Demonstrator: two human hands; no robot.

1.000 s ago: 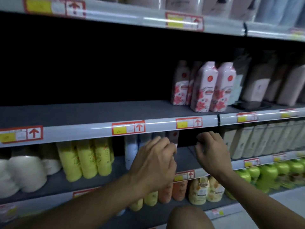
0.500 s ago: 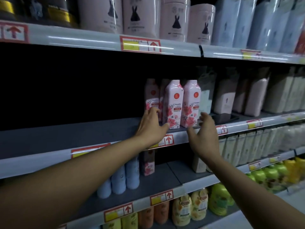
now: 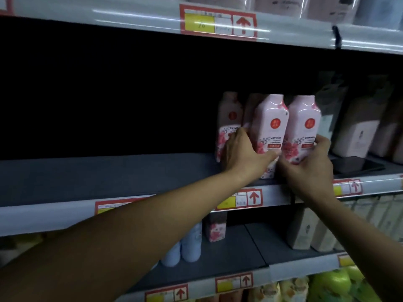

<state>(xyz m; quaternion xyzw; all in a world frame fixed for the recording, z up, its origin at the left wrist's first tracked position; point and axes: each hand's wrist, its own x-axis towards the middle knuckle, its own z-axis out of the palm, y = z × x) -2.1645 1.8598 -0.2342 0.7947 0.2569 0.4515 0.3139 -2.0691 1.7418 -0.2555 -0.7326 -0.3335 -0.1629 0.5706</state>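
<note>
The left hand (image 3: pixel 244 155) is covering the lower part of the left pink bottle (image 3: pixel 270 127), and its fingertips are lying out of sight round that bottle's side, in front of a dim rear bottle (image 3: pixel 229 120). The right hand (image 3: pixel 309 164) is hiding the base of the right pink bottle (image 3: pixel 303 123). The small print on both labels is blurring beyond reading. The left forearm is crossing part of a price tag (image 3: pixel 109 205) on the shelf edge (image 3: pixel 54 216). Darkness is swallowing the shelf's back. The top edge is cutting off the packs (image 3: pixel 283 3) above, and the bottom edge is cutting off the green bottles (image 3: pixel 335 284).

Pale blue bottles (image 3: pixel 191 245), green bottles (image 3: pixel 333 282) below
</note>
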